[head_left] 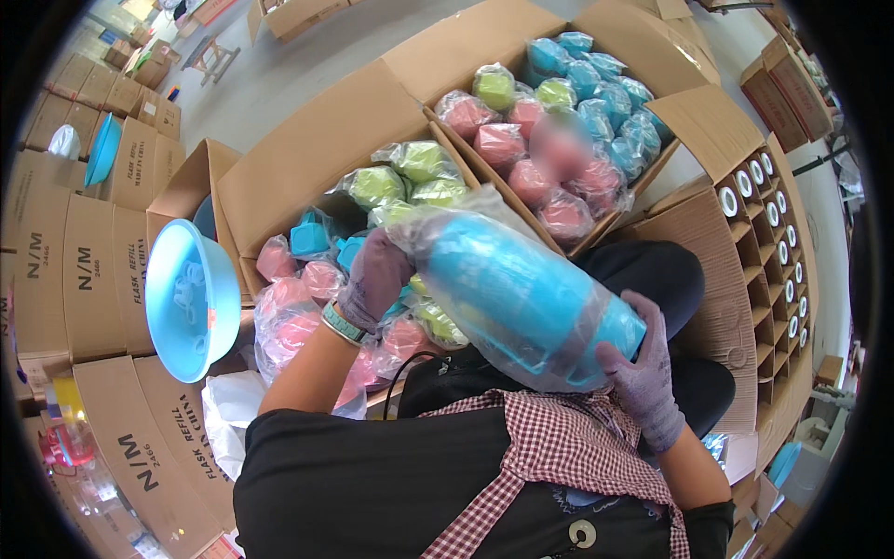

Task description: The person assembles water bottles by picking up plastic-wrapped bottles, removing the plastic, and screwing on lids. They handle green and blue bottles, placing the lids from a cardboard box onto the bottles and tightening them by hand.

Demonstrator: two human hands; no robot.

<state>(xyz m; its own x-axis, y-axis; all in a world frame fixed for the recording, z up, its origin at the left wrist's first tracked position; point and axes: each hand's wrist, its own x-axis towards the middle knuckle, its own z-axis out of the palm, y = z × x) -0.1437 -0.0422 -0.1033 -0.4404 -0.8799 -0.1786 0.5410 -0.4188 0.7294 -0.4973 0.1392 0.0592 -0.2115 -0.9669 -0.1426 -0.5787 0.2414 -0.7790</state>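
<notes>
A large blue thermos flask [521, 289], wrapped in a clear plastic bag, lies tilted across my lap. My left hand [377, 270], in a greyish-purple glove, is closed on the gathered bag at the flask's upper left end. At the lower right end, my gloved right hand [643, 373] grips the flask, with thumb and fingers on either side. Just beyond my left hand, an open carton [317, 140] holds bagged green, pink and blue flasks. A second open carton [494, 47] to its right is packed with bagged pink flasks [500, 144], green ones and blue ones [596, 116].
A light blue basin [223, 307] with small translucent pieces sits at the left, near stacked brown cartons [88, 270]. On the right, a divided carton [698, 307] holds several items with white round ends. Far back, a small stool [210, 60] stands on the grey floor.
</notes>
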